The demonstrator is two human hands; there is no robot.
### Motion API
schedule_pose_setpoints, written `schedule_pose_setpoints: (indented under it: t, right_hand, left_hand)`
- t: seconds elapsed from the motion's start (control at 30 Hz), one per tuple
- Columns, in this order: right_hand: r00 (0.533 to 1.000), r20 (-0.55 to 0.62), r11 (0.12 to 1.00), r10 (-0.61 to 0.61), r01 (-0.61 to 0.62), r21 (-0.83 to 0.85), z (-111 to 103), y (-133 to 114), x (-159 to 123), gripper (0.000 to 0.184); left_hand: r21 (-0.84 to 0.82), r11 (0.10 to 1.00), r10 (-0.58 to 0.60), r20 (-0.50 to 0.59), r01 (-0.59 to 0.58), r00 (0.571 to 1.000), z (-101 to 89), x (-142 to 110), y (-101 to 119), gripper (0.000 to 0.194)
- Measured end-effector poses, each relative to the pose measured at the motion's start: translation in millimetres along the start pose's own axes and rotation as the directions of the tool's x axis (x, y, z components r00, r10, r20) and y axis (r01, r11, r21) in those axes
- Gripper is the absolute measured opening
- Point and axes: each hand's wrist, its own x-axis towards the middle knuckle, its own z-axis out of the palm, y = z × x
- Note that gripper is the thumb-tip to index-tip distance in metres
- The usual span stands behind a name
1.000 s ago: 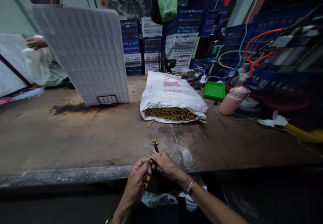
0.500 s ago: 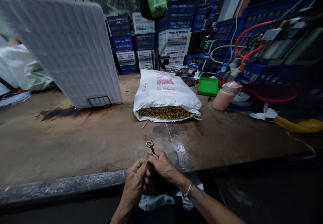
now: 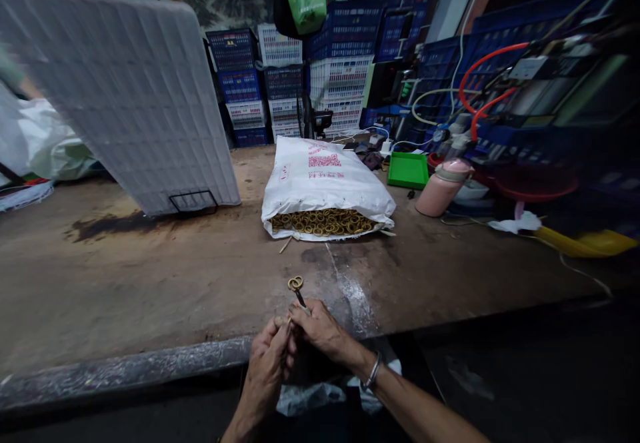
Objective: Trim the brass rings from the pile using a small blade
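My left hand (image 3: 268,352) is closed at the table's front edge, its thumb and forefinger pinching a small brass-coloured piece (image 3: 289,321), which looks like part of a ring. Against its fingertips, my right hand (image 3: 320,326) is closed around a narrow dark strip (image 3: 300,298) that points away from me. Two overlapping brass rings (image 3: 295,284) are at the far end of this strip. Whether it is a strap or a tool, I cannot tell. Beyond my hands lies a white woven sack (image 3: 330,186), its near end open on many brass rings (image 3: 325,222).
A tall pale ribbed panel (image 3: 135,96) leans in a black wire stand (image 3: 193,201) on the left of the table (image 3: 150,283). To the right are a green tray (image 3: 407,170), a pink bottle (image 3: 440,190) and a machine with red hoses (image 3: 483,56). Stacked crates (image 3: 237,86) line the back.
The whole view has swung left-to-right, so the sack, panel and table sit further left. The rings in my left palm have gone out of sight. Both hands keep their hold.
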Motion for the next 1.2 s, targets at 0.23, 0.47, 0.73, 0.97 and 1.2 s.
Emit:
schedule_pose_setpoints:
  t: [0.23, 0.47, 0.73, 0.97, 1.2]
  right_hand:
    - [0.989, -0.088, 0.953, -0.122, 0.092, -0.288, -4, 4, -6, 0.022]
    - [0.975, 0.083, 0.718, -0.208, 0.209, -0.664, -4, -1, -19, 0.023]
    - [0.982, 0.091, 0.6, -0.168, 0.175, -0.781, -2, 1, -15, 0.025]
    - [0.994, 0.043, 0.51, -0.1, 0.088, -0.856, -6, -4, -11, 0.024]
    - [0.971, -0.181, 0.485, -0.155, -0.085, -0.87, -34, 14, 13, 0.021]
  left_hand:
    - [-0.029, 1.0, -0.008, -0.008, 0.008, 1.0, 0.7, -3, 1, 0.031]
    - [-0.008, 0.999, 0.039, -0.017, -0.039, 0.999, -0.3, 0, -4, 0.033]
    - [0.053, 0.996, 0.082, -0.07, -0.078, 0.994, -0.9, 0, -2, 0.037]
    - [0.086, 0.991, 0.106, -0.048, -0.102, 0.993, 1.2, -12, 0, 0.037]
    - [-0.038, 0.971, -0.221, 0.235, 0.236, 0.947, 7.0, -26, -32, 0.034]
